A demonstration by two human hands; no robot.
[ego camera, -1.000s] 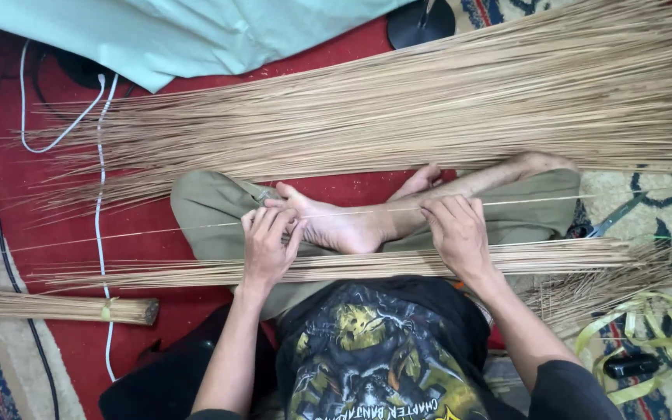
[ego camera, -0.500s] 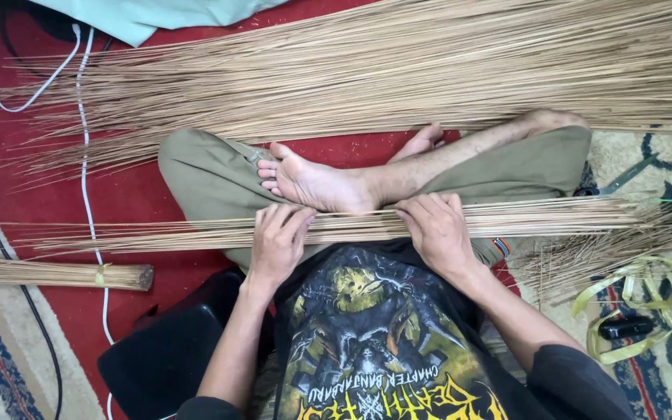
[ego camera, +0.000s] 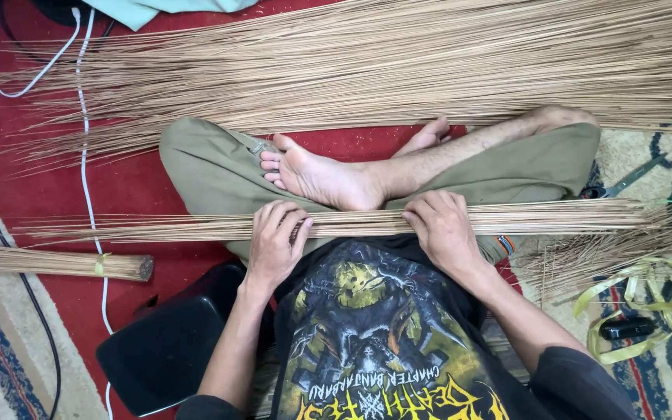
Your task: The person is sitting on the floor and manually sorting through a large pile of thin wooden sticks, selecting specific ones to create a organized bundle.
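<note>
The fingers of the left hand and those of the right hand are curled over a thin bundle of pale sticks laid across the lap. An even grip is best kept so the sticks stay aligned. The bundle is long, straw-coloured, and frayed at the right end. A larger heap lies beyond the feet on the red mat.

I count two hands, my left hand and my right hand, both on one thin bundle of tan sticks across my lap. One wide spread heap of tan sticks lies beyond. One tied bundle, one white cable, one pair of scissors, one yellow ribbon.
</note>
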